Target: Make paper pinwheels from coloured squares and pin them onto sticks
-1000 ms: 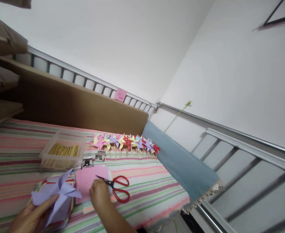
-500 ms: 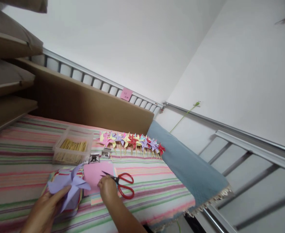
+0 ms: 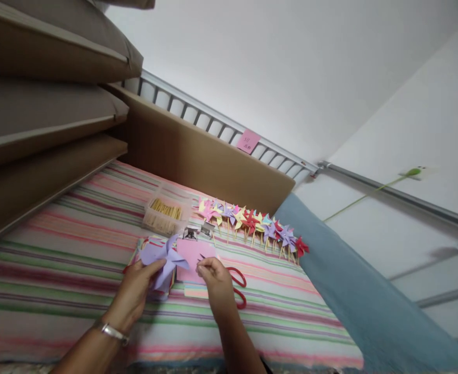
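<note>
At eight o'clock from the purple paper pinwheel (image 3: pixel 171 256), the left hand (image 3: pixel 142 280) pinches it over stacked coloured paper (image 3: pixel 153 240). Between three and four, the right hand (image 3: pixel 216 278) bends its fingers above pink paper (image 3: pixel 187 250); whether they grip anything I cannot tell. Scissors (image 3: pixel 241 272) lie partly behind that hand. Farther off, a clear box (image 3: pixel 160 224) of sticks (image 3: pixel 166 209) sits at twelve, finished pinwheels (image 3: pixel 250 221) at two.

"Where's room to pass?"
"Left of the box (image 3: pixel 160 225), over bare cloth (image 3: pixel 104 221)."
"And in the way?"
"Behind the box, a board (image 3: pixel 197 156); right of it, pinwheels (image 3: pixel 250 221); in front, a purple pinwheel (image 3: pixel 171 256); front right, scissors (image 3: pixel 243 276)."
</note>
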The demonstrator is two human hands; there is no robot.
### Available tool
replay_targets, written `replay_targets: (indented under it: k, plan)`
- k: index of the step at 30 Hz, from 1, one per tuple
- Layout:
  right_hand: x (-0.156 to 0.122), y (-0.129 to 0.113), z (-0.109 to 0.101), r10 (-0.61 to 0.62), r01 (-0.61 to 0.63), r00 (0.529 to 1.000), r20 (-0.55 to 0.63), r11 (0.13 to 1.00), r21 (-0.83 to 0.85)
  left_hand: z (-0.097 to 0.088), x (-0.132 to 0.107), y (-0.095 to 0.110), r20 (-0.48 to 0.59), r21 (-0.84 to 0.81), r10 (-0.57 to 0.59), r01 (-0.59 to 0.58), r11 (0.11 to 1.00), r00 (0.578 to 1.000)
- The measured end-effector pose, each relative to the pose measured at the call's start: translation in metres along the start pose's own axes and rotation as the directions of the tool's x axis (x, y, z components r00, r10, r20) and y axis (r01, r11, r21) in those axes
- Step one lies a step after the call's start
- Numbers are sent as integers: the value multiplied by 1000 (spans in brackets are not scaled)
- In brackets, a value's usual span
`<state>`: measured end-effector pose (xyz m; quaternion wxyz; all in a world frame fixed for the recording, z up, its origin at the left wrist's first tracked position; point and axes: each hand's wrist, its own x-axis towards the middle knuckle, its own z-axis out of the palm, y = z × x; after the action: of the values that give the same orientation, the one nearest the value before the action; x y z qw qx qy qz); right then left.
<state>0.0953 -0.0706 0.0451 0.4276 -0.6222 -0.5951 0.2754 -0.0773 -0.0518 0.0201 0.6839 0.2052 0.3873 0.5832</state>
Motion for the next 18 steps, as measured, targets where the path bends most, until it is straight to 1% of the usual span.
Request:
replay_targets:
  k: [3, 6, 8, 11, 18]
  plan:
    - [-9, -29, 3, -115, 116, 993, -38, 993, 21, 0, 3, -7, 22, 42, -1, 0, 999, 1000]
    - [-14, -42, 13, -167, 167, 986, -15, 986, -1, 2, 3, -14, 38, 83, -2, -1, 997, 999]
    - [-15, -43, 20, -151, 152, 988, 17, 988, -26, 4, -1, -15, 68, 86, 13, -19, 996, 998]
    - [-15, -40, 27, -125, 126, 992, 29, 990, -64, 6, -6, -15, 111, 90, 4, -14, 996, 994]
    - [-12, -35, 26, -98, 100, 995, 28, 991, -86, 7, -8, -15, 151, 71, -34, 23, 997, 988]
